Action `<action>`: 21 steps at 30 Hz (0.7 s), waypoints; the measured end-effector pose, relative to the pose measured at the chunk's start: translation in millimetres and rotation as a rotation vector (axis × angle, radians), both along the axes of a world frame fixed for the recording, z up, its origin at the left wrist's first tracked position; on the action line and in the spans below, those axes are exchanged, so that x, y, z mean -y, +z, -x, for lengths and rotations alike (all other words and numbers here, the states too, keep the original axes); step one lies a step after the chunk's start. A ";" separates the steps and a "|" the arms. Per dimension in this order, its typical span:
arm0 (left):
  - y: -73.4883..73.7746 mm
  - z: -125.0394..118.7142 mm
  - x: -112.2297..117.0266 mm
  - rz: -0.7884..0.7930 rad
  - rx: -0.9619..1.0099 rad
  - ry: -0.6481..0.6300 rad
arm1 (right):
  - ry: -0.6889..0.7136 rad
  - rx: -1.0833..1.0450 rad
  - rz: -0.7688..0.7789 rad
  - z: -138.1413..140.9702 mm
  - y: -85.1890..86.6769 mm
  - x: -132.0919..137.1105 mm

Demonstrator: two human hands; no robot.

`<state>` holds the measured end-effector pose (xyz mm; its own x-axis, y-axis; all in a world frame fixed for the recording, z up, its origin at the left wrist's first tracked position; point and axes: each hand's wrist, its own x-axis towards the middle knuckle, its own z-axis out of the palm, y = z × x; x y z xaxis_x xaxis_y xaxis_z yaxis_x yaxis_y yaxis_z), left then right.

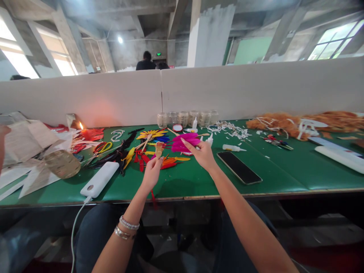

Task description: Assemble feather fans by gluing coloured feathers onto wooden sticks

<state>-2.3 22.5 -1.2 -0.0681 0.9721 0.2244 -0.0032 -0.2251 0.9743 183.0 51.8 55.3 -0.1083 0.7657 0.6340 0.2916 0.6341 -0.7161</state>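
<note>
My left hand [152,174] pinches a small tan piece [159,149] upright between its fingers; its material is too small to tell. My right hand [202,154] grips a fan of magenta feathers [185,142] by their lower end, holding it just to the right of the tan piece and apart from it. Below and left of both hands, loose red, orange and yellow feathers [167,163] lie on the green table mat [182,187]. A yellow and blue feather fan [151,135] on a wooden stick lies beyond them.
A white power bank [99,179] with its cable and a black phone [239,167] flank my hands. Glue bottles [231,148], glass jars [184,119], yellow-handled scissors [102,147], a small flame [81,126], papers [28,142] and orange fluff [301,121] stand along the table.
</note>
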 end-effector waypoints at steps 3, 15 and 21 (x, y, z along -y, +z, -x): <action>-0.2 0.4 -0.5 -0.011 -0.006 -0.001 | -0.027 0.042 -0.003 1.7 0.1 1.2; 0.1 1.6 -1.8 0.015 -0.009 0.031 | 0.044 0.019 0.021 9.6 -1.2 8.0; 1.0 1.0 -1.1 0.026 0.008 0.045 | 0.073 -0.009 0.018 16.8 -3.4 9.8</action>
